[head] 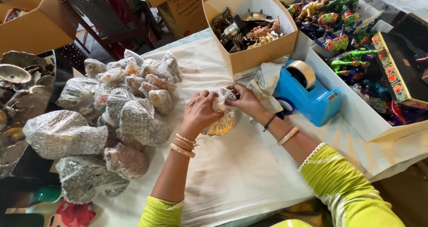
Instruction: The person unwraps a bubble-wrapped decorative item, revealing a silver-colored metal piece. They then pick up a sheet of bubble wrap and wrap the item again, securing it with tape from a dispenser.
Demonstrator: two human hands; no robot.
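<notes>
A blue tape dispenser [307, 95] sat on the white-covered tabletop [240, 164]. Left of the dispenser lay a heap of bubble-wrapped bundles [111, 120]. Behind the dispenser stood a cardboard box of metal figurines [249, 28]. Right of the dispenser, white trays [352, 106] held painted animal figures [339, 42]. Far left of the dispenser were metal dishes [18, 84].

Both forearms reach forward and angle inward until the hands meet. The left hand [199, 112] is curled, knuckles up, fingers bent down and closed. The right hand [246, 100] comes in from the side, fingertips seemingly pinched together beside the left's.
</notes>
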